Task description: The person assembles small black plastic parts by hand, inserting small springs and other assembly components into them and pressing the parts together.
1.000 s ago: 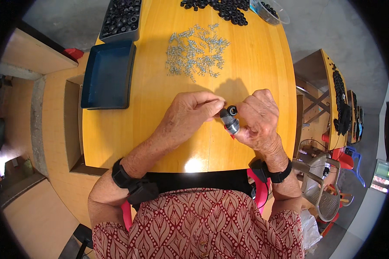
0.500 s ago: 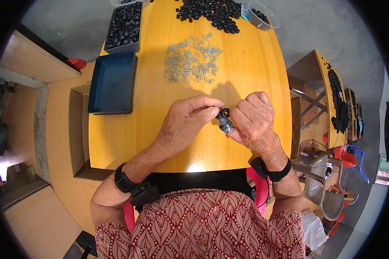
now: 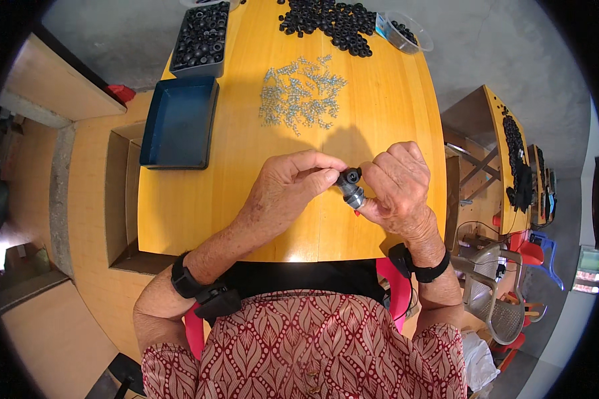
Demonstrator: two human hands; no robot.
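Right hand grips a small black part with a grey metal end, held above the near edge of the yellow table; left hand pinches its top, fingertips closed on it. Since a second ago both hands have risen slightly and the part is more upright, so the fitting looks under way. Beyond: scattered metal screws, a heap of black rings, an empty blue tray.

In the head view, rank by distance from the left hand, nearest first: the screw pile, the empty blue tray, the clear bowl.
From the left hand:
1. Screw pile, straight ahead at mid-table.
2. Empty blue tray, forward-left, at the table's left edge.
3. Clear bowl, far right corner.
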